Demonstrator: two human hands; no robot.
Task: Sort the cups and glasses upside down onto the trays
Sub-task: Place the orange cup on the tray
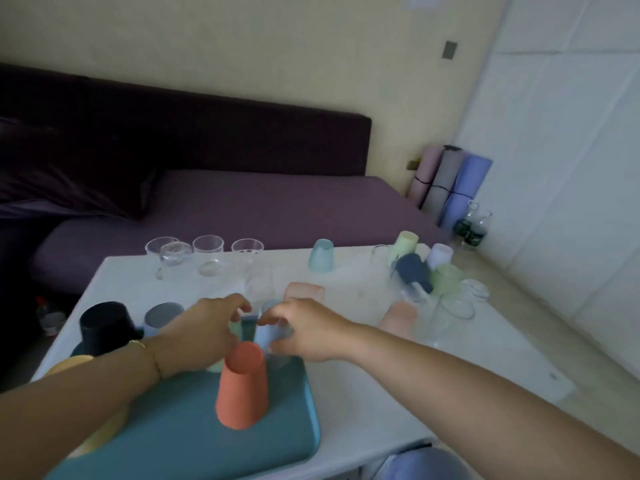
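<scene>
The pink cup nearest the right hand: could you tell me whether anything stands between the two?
Nothing visible does; the pink cup sits just past the right hand, which grips a pale blue cup.

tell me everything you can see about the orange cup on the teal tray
The orange cup is a tapered tumbler with fine vertical ribs, matte, plastic by its look. It stands upside down on the teal tray, wide mouth down, narrow base up, upright. The left hand is just behind its top; whether they touch cannot be told.
</scene>
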